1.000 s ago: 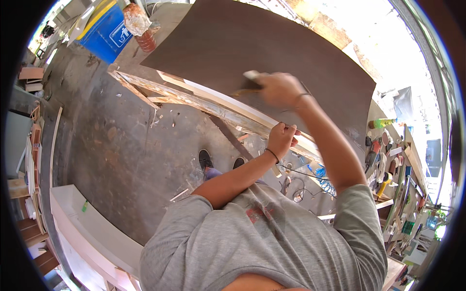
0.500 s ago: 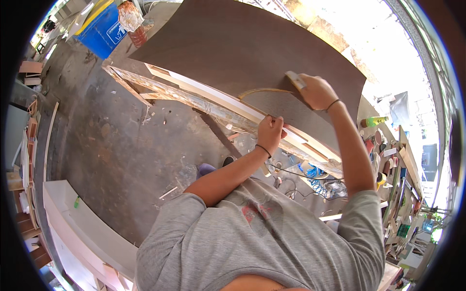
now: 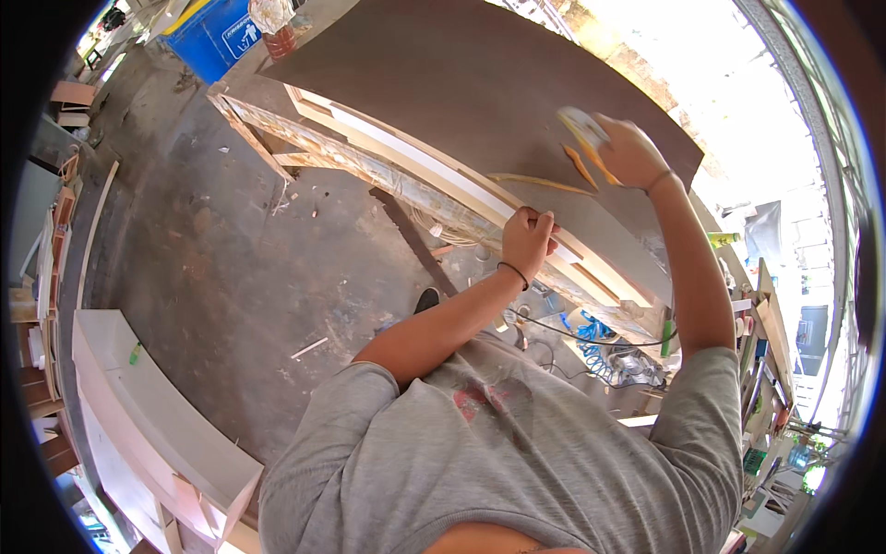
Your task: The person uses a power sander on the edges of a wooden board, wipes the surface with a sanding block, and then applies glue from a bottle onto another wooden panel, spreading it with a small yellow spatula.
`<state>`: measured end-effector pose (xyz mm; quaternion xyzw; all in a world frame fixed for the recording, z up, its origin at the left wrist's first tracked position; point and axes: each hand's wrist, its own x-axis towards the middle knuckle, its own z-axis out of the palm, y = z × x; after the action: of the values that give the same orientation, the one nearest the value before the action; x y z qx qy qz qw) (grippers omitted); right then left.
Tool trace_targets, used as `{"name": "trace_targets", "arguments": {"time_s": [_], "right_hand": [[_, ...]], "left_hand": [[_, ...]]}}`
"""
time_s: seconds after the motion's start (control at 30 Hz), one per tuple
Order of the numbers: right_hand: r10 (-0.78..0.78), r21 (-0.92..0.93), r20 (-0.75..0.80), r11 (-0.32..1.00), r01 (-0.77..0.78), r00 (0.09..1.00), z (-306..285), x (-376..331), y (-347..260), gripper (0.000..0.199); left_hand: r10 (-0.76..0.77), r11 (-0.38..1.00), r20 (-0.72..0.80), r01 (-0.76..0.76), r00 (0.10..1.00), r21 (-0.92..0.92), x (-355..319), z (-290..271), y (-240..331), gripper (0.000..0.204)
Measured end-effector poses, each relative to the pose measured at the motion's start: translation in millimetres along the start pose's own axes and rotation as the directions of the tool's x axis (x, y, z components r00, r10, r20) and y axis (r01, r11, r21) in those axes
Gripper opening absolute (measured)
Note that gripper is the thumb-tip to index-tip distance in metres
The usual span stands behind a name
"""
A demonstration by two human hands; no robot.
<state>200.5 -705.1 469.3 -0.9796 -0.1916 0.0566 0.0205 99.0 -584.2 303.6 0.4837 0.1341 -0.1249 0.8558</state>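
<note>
A large dark brown sheet lies across a wooden frame with pale edge strips. My right hand grips a flat, pale spreader above the sheet; motion blurs the tool, and yellow-orange paste shows along its edge. Beneath and beside it, a thin yellowish line of paste runs over the sheet, with a shorter orange streak near the tool. My left hand rests at the near edge of the sheet and frame, fingers curled together; whatever they may pinch is hidden.
A worn bench supports the frame. Behind its far left end stands a blue bin, near a reddish container. Blue coiled hose and a black cable lie below at right. A long white box-like piece occupies the left.
My right hand has swept the spreader up and slightly right. The curved paste ridge has become a straighter line plus an orange streak. My left hand stays at the edge; the view has shifted.
</note>
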Motion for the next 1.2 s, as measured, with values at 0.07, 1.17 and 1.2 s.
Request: {"name": "trace_targets", "arguments": {"time_s": [0.07,1.17,1.2], "right_hand": [[0.151,-0.011,-0.034,0.988,-0.151,0.988,31,-28,74,0.042],[-0.362,0.025,0.151,0.931,0.363,0.92,68,-85,-42,0.039],[-0.445,0.016,0.176,0.893,0.45,0.878,62,-96,-61,0.039]], "left_hand": [[0.004,1.0,0.051,-0.004,0.999,-0.008,-5,17,-7,0.023],[0.403,0.882,-0.106,-0.355,0.909,0.311,-64,130,-136,0.021],[0.555,0.757,-0.03,-0.489,0.831,0.433,-61,126,-150,0.017]]}}
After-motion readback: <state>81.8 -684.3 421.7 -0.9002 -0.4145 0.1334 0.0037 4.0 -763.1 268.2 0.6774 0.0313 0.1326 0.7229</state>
